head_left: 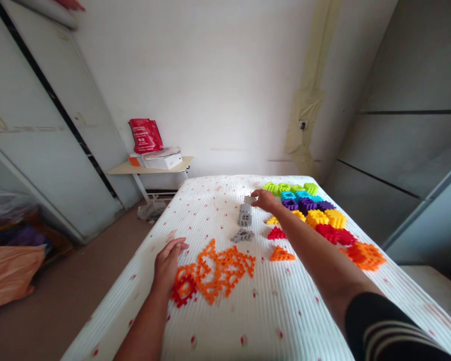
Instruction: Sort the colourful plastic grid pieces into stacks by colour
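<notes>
My right hand (266, 200) reaches far across the bed and pinches a small grey interlocking tile (249, 199) just above a grey tile stack (244, 215). More grey tiles (242, 234) lie nearer to me. My left hand (168, 263) rests flat on the white mattress (225, 311), fingers out, beside a flat assembly of orange tiles (220, 268) with a red tile (183, 290) at its left end. Loose orange (281, 255), red (276, 233) and yellow (272, 220) triangles lie under my right forearm.
Sorted tile piles run along the bed's right side: green (289, 189), blue (303, 195), purple (308, 205), yellow (326, 218), red (334, 234), orange (364, 254). A small table (150, 169) with a red bag (145, 135) and a box stands by the wall. Bags sit on the floor at left.
</notes>
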A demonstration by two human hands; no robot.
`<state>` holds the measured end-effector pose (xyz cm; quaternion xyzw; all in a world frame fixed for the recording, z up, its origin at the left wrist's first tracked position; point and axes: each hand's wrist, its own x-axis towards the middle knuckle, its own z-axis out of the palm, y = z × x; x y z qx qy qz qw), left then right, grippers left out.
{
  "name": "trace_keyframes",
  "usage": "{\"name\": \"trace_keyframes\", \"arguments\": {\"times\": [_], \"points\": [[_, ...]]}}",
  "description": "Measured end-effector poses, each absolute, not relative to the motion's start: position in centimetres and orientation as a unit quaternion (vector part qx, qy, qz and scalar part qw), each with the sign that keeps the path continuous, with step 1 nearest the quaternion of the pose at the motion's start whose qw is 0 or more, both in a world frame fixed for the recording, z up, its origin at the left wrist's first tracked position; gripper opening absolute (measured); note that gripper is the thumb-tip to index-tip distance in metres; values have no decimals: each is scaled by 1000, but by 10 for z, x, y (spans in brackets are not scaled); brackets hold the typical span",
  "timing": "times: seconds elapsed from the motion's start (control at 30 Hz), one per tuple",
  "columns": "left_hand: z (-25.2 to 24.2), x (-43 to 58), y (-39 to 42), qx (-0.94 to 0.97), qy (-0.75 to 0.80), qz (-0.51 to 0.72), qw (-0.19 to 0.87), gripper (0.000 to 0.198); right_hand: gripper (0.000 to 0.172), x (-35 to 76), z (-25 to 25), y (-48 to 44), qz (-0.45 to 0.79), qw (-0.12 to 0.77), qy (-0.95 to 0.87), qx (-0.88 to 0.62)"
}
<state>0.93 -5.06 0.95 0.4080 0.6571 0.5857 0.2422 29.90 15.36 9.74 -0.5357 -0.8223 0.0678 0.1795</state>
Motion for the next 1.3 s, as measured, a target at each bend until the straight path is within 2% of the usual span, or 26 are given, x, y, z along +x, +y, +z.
{"name": "trace_keyframes", "arguments": {"times": [0.13, 0.43, 0.9, 1.03, 1.17, 1.23, 1.3], "points": [[10, 8, -51, 404, 668, 574, 246, 40, 28, 289, 79, 168, 70, 138, -829, -537], [8, 6, -52, 400, 675, 567, 251, 43, 31, 284, 68, 175, 63, 90, -839, -533], [13, 10, -54, 408, 676, 565, 240, 43, 26, 280, 57, 177, 56, 103, -847, -519], [15, 11, -54, 400, 676, 568, 245, 42, 29, 282, 69, 176, 57, 139, -841, -520], [14, 10, -54, 401, 671, 569, 256, 41, 28, 291, 109, 165, 47, 210, -829, -516], [12, 9, -54, 404, 668, 570, 258, 41, 26, 300, 131, 145, 38, 262, -822, -504], [11, 9, -54, 405, 663, 573, 259, 41, 19, 311, 144, 113, 30, 371, -814, -446]]}}
